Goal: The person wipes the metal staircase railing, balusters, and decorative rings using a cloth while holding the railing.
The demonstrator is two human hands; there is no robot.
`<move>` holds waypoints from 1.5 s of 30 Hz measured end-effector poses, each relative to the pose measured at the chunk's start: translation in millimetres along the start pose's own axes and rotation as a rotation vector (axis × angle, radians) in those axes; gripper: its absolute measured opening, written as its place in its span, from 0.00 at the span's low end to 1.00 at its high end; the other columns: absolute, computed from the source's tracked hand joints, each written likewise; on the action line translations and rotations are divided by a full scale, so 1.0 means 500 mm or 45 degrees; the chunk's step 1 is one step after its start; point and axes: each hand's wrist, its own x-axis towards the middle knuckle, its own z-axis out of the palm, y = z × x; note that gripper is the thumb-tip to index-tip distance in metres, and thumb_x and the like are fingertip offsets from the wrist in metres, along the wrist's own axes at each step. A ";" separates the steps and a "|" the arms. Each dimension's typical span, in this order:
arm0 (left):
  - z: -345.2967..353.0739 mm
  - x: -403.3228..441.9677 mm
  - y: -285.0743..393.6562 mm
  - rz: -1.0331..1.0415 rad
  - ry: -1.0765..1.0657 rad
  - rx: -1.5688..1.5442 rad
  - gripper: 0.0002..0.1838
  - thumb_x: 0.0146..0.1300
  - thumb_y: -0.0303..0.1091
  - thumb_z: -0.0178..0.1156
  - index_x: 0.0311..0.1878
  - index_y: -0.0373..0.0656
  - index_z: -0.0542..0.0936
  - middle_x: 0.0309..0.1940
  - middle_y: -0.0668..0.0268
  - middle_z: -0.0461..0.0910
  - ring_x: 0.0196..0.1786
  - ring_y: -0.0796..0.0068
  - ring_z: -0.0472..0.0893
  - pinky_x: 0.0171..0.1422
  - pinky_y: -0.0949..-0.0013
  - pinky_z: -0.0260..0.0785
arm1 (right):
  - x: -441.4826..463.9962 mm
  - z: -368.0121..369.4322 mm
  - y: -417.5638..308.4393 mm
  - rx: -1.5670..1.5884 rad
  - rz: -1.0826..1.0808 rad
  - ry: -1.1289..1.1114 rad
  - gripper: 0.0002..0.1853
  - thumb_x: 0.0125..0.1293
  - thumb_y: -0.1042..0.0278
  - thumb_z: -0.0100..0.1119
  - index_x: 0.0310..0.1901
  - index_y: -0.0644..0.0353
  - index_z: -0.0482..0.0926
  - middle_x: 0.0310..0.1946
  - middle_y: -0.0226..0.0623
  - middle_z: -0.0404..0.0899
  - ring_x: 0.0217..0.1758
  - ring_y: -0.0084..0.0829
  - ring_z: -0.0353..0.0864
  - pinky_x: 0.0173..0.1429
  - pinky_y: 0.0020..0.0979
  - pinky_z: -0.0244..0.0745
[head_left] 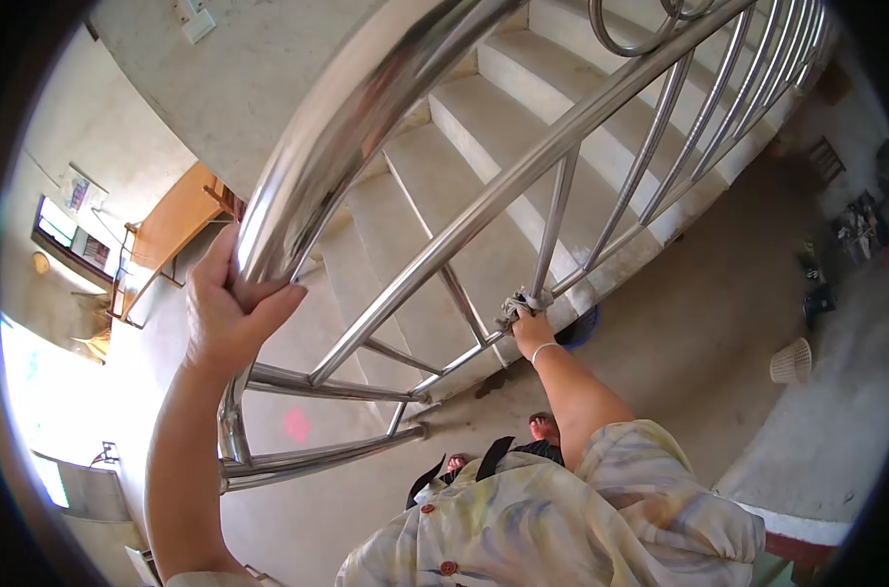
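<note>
A shiny metal stair railing [444,235] slants across the view, with a thick handrail [337,117] along its top. My left hand [231,303] is wrapped round the lower end of that handrail. Lower down, my right hand [532,331] is closed on a crumpled grey cloth [523,305]. The cloth presses against the foot of a thin upright bar, where it meets the bottom rail [620,256]. My right fingers are partly hidden by the cloth.
Concrete stairs [464,166] rise behind the railing. A dark blue basin [581,328] is partly hidden behind my right hand. At right stands a white basket [791,362] on the floor; at left are a wooden table [165,230] and a bright doorway.
</note>
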 end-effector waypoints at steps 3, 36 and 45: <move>0.002 -0.004 0.001 -0.058 -0.053 -0.136 0.26 0.42 0.27 0.64 0.48 0.35 0.70 0.34 0.65 0.76 0.37 0.81 0.73 0.44 0.76 0.66 | -0.018 0.046 0.013 0.148 0.123 -0.189 0.13 0.56 0.71 0.45 0.38 0.60 0.79 0.47 0.45 0.73 0.52 0.54 0.67 0.59 0.42 0.62; 0.002 -0.004 0.003 -0.009 -0.005 -0.262 0.27 0.39 0.35 0.71 0.42 0.34 0.73 0.27 0.71 0.74 0.30 0.85 0.70 0.36 0.80 0.64 | 0.053 -0.241 0.148 2.118 1.525 0.554 0.12 0.62 0.74 0.46 0.47 0.52 0.64 0.31 0.35 0.70 0.22 0.29 0.70 0.25 0.36 0.74; 0.000 -0.008 -0.021 -0.069 0.008 -0.139 0.23 0.39 0.31 0.69 0.41 0.36 0.74 0.26 0.74 0.70 0.28 0.87 0.65 0.33 0.81 0.60 | 0.169 -0.669 0.133 2.732 0.383 0.749 0.08 0.62 0.70 0.48 0.43 0.55 0.69 0.30 0.33 0.76 0.24 0.29 0.76 0.29 0.33 0.77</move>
